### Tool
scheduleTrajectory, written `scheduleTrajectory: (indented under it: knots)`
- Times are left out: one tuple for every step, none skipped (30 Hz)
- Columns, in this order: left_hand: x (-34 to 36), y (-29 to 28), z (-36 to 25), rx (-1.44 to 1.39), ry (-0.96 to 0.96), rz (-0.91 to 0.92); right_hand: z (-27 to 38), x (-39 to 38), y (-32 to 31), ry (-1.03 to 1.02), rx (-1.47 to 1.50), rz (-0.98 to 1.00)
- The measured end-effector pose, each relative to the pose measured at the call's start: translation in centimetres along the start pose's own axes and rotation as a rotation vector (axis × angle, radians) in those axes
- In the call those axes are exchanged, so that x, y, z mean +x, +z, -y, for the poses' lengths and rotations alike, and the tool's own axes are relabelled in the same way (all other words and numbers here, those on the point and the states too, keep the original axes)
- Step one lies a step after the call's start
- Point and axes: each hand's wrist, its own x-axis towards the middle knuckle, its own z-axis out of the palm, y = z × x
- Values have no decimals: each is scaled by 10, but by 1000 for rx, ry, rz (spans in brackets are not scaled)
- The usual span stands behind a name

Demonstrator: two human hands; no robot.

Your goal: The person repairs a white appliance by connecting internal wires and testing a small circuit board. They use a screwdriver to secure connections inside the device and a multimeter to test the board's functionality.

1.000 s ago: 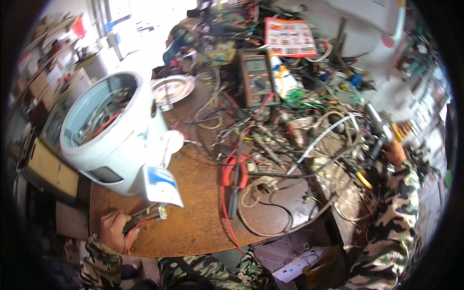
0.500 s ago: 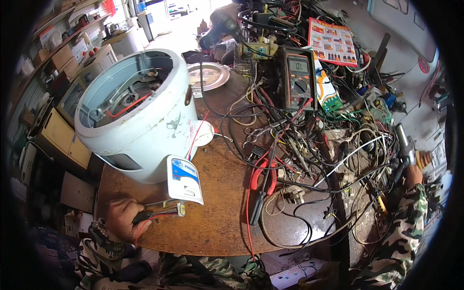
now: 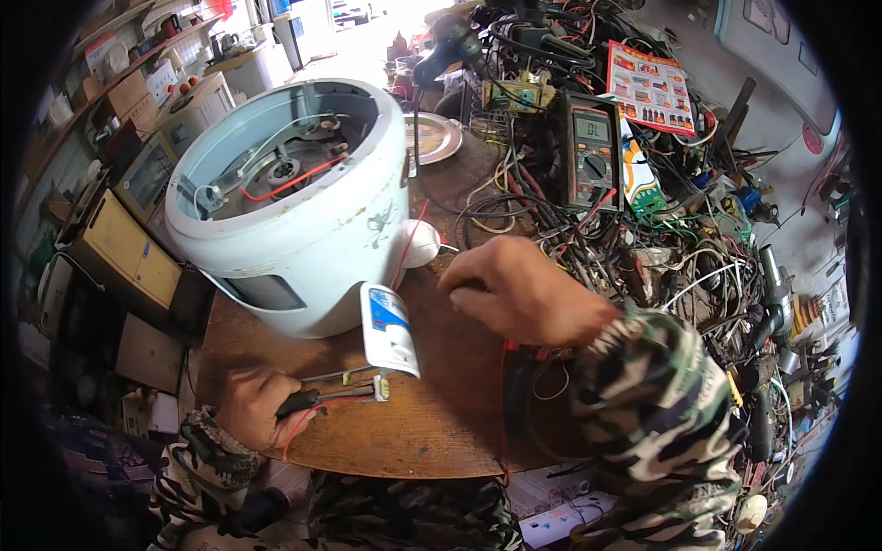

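In my left hand [image 3: 253, 406], fingers wrapped round it, is a dark-handled tool [image 3: 299, 403] with a slim metal front. Its end meets a small pale rectangular part [image 3: 380, 387], and a red wire loops beneath. My right hand [image 3: 537, 289] hangs over the middle of the table with curled fingers; whatever they hold, if anything, is hidden. Left of it stands a pale blue rice cooker body [image 3: 317, 248], its open top showing wires and metal inside. A white and blue panel [image 3: 390, 326] hangs at its lower right side.
A multimeter [image 3: 593, 151] leans among tangled cables and tools [image 3: 661, 257] on the right. A round metal lid [image 3: 436, 138] lies behind the cooker body on the brown wooden table [image 3: 358, 450]. Shelves [image 3: 129, 69] line the left wall.
My right hand has left the metal tube at the far right and swung to the table's middle, now covering the red-handled pliers. My left hand keeps its grip; the view has shifted slightly.
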Motion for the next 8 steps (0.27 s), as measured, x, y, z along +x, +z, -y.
scheduleTrajectory:
  knots:
    - [6,2,0,-19,26,-11,-6,4,8,79,-153,-27]
    - [12,5,1,-39,54,-13,-17,7,15,163,-307,-54]
    - [15,6,1,-48,59,-9,-29,12,23,232,-446,-65]
    - [8,4,0,-36,23,-3,-38,24,38,212,-447,-125]
    - [4,1,-1,-30,21,13,-45,33,52,198,-447,-189]
    - [-1,-3,2,-39,26,20,-43,41,61,193,-463,-250]
    - [1,-5,2,-55,57,31,-40,42,62,246,-484,-266]
    - [4,-5,4,-46,89,45,-35,43,62,299,-504,-283]
